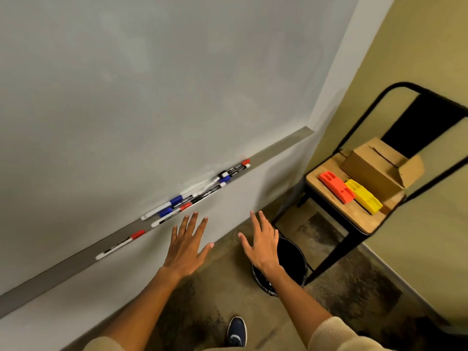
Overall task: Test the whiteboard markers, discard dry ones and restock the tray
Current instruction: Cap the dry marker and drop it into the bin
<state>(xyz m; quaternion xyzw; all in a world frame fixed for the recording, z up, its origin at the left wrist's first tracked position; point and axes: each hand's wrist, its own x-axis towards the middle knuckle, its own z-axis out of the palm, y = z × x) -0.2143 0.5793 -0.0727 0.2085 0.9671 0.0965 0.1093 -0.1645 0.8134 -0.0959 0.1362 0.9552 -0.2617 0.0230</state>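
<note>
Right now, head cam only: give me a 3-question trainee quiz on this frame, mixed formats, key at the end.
1. True or false: the left hand is holding a marker.
2. Multiple choice: what sits on the chair seat beside the cardboard box? A) a stack of papers B) an orange block and a yellow block C) a spray bottle
3. Fill in: the black bin stands on the floor below the ____ hand.

Key: 1 false, both hands are open and empty, and the markers lie on the tray. 2 B. 3 right.
</note>
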